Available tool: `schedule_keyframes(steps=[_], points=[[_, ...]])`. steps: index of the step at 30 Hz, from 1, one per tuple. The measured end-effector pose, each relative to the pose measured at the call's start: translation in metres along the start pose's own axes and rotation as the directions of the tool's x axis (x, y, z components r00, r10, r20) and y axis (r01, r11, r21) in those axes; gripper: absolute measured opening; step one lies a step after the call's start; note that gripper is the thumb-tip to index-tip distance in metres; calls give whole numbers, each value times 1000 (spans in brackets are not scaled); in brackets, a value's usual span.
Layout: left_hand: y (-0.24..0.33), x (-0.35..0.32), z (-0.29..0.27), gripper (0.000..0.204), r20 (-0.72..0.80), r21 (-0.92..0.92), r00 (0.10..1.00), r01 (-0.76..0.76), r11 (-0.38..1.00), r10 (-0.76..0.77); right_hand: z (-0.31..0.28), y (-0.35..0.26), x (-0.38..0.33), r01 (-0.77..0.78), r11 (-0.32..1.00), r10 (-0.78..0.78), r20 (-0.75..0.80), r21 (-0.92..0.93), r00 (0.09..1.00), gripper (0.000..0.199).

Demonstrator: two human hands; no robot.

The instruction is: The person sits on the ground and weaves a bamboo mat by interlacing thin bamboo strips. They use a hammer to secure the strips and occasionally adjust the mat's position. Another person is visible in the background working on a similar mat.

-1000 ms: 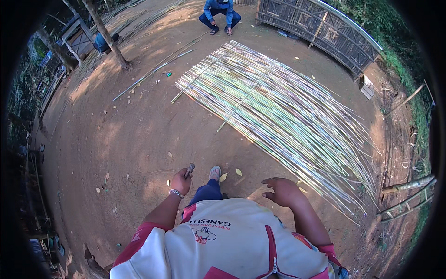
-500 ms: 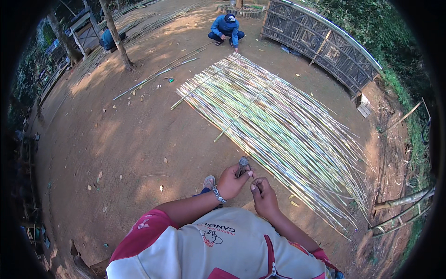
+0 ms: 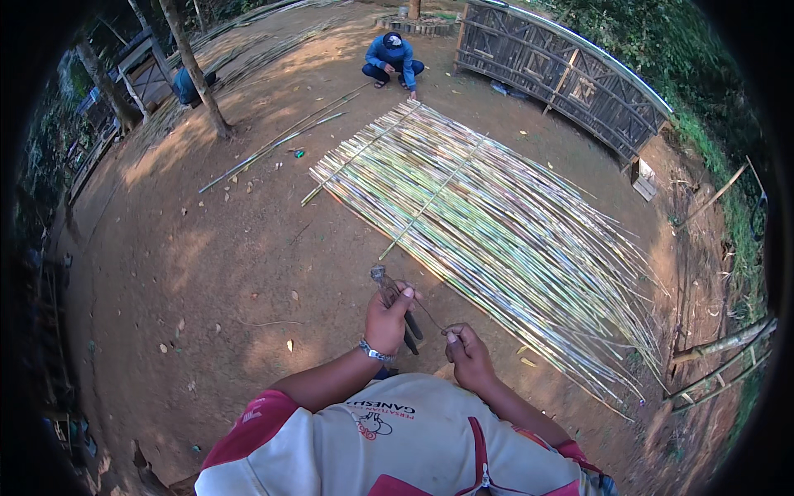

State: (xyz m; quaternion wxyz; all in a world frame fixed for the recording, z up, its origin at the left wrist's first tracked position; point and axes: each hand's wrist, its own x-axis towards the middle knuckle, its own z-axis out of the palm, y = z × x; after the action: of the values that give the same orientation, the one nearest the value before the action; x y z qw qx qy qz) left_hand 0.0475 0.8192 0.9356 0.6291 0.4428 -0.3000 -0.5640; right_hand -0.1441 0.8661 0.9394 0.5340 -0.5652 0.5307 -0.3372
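My left hand (image 3: 385,324) is closed round a pair of pincers (image 3: 378,274), with the metal head sticking out past the fingers and the dark handles showing below the palm. Thin brown wire runs from that hand as well. My right hand (image 3: 470,357) pinches the other end of the wire (image 3: 429,316), which spans the gap between my hands. Just beyond them lies a wide mat of slender bamboo poles (image 3: 471,215) on the ground, laid side by side, with two crosspieces over them. How the wire sits among my left fingers is partly hidden.
Another person (image 3: 393,62) in blue squats at the mat's far corner, one hand on a pole end. Loose poles (image 3: 265,149) lie left of it near a tree trunk (image 3: 194,70). A woven bamboo fence panel (image 3: 562,74) stands at the far right.
My left hand has moved left with the pincers, and their handles now show. The wire stretches longer between my hands. My right hand has barely moved.
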Motion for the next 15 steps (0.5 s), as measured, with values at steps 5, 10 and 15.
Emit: schedule_keyframes(steps=[5,10,15], points=[[7,2,3,11,-71,31,997,-36,999,38,-4,2,-2,31,994,-28,27,-109,999,21],[0,4,-3,11,-102,79,994,-28,996,36,-7,3,-2,11,993,-3,65,-114,998,22],[1,2,-3,10,-124,79,990,-58,995,68,-6,2,-5,46,988,-37,59,-148,998,25]])
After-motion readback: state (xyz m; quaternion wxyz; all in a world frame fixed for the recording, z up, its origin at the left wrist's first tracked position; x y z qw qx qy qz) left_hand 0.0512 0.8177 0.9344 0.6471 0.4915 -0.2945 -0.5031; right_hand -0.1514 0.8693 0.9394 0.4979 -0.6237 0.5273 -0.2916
